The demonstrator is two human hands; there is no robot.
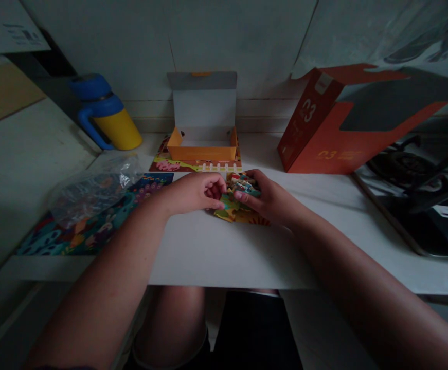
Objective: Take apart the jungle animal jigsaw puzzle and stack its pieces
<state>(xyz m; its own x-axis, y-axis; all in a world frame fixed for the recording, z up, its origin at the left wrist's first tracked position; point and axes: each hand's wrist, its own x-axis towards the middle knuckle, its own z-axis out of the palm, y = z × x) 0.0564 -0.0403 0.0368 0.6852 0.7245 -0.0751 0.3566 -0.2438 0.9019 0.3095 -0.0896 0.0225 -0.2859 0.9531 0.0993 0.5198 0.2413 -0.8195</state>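
My right hand (267,195) is wrapped round a bunch of small colourful jigsaw puzzle pieces (243,184), its thumb in front and fingers behind. Just left of the bunch, my left hand (202,191) is loosely curled, with a gap between thumb and fingertips and nothing visible in it. Beneath both hands lies a yellow and green printed sheet or board (233,211), partly covered by the right hand. How many pieces the right hand grips cannot be made out.
Behind the hands, an open orange box (202,153) stands on a printed picture (158,163). At left, a clear plastic bag (92,198) lies over a dark illustrated board (65,244), near a blue and yellow jug (118,126). A large orange box (324,144) and gas stove (432,200) are right.
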